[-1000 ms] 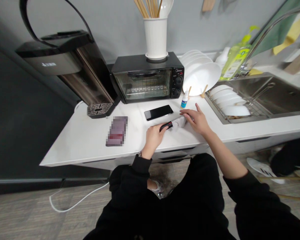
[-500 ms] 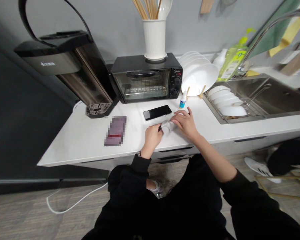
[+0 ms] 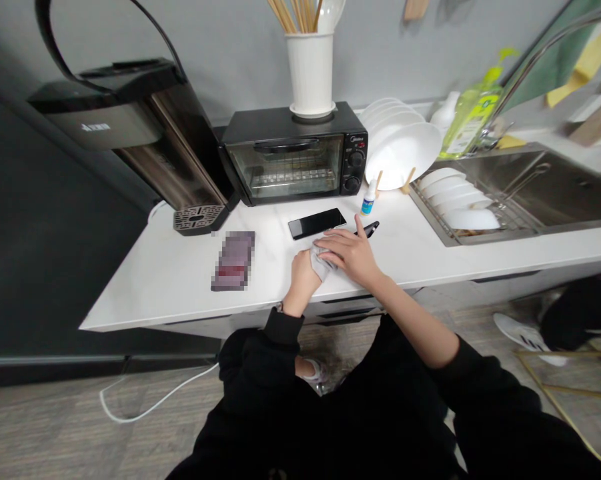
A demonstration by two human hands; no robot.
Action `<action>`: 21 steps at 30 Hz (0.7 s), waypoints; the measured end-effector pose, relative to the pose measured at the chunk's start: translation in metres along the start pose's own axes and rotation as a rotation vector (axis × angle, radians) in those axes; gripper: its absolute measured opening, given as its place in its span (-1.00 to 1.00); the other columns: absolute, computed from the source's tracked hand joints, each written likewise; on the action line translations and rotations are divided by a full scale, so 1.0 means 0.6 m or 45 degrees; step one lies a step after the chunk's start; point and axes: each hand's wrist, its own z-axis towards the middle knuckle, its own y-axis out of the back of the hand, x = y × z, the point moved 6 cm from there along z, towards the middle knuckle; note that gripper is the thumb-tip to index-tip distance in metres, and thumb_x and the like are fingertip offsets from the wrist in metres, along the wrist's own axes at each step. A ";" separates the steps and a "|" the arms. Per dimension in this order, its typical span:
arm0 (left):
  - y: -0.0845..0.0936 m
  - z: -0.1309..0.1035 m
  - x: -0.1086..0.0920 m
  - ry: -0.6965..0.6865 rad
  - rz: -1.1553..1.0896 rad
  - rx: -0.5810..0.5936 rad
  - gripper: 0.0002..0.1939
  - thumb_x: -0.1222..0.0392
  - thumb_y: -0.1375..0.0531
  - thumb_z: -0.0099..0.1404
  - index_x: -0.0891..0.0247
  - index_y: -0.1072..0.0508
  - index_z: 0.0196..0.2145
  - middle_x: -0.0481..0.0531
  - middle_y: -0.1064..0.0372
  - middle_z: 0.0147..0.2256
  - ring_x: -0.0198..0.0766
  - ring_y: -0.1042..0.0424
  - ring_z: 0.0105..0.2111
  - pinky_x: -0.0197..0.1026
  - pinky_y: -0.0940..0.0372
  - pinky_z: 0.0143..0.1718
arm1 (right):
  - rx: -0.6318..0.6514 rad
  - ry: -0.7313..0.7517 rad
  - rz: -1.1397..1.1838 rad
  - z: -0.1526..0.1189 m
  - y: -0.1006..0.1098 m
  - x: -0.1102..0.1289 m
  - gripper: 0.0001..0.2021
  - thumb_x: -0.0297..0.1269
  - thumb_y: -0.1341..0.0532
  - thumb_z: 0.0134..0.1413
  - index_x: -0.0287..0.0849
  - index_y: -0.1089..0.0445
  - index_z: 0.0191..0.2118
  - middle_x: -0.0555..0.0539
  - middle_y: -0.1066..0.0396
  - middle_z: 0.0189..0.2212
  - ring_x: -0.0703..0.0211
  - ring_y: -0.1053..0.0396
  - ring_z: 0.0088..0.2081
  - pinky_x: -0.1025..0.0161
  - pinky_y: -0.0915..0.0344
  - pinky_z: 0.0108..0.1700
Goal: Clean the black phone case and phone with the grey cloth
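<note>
My left hand (image 3: 304, 277) is closed low over the counter's front, palm hidden. Against its fingers bunches a light grey cloth (image 3: 320, 264). My right hand (image 3: 355, 257) presses its bent fingers on the cloth from above, with one finger raised. Beyond that hand a slim black object (image 3: 370, 230) with a shiny edge sticks out; its kind and whether it is held do not show. Just behind the hands lies a smartphone (image 3: 317, 223), dark screen up. A small blue-and-white spray bottle (image 3: 367, 200) stands upright to its right.
A pixelated purple item (image 3: 233, 261) lies on the white counter (image 3: 145, 287) at left. Behind are a drink dispenser (image 3: 130, 133), a toaster oven (image 3: 293, 167) and racked plates (image 3: 400, 157). The sink (image 3: 555, 193) with stacked bowls is at right. Another person's shoe (image 3: 527, 340) shows below.
My right hand has moved left, onto the cloth beside my left hand. The cloth has shifted left with it. The black object now shows to the right of my right hand.
</note>
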 end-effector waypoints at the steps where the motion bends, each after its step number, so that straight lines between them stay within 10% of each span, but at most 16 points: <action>1: 0.000 0.000 0.000 -0.001 0.003 0.001 -0.74 0.18 -0.13 0.44 0.30 -0.61 -0.24 0.27 -0.64 -0.24 0.05 -0.64 -0.18 -0.14 -0.38 -0.17 | 0.004 0.003 -0.008 0.000 0.001 -0.003 -0.68 0.02 -0.20 0.43 0.02 -0.58 0.07 0.02 -0.67 -0.02 0.02 -0.54 0.13 -0.29 0.44 0.56; 21: 0.010 -0.005 -0.009 0.054 0.035 0.060 -0.77 0.12 -0.25 0.40 0.30 -0.67 -0.24 0.35 -0.65 -0.20 0.13 -0.65 -0.14 -0.10 -0.40 -0.12 | 0.001 -0.067 -0.116 -0.014 0.017 -0.039 -0.66 0.01 -0.17 0.44 -0.07 -0.44 0.12 -0.12 -0.64 0.01 -0.09 -0.57 0.07 -0.31 0.36 0.55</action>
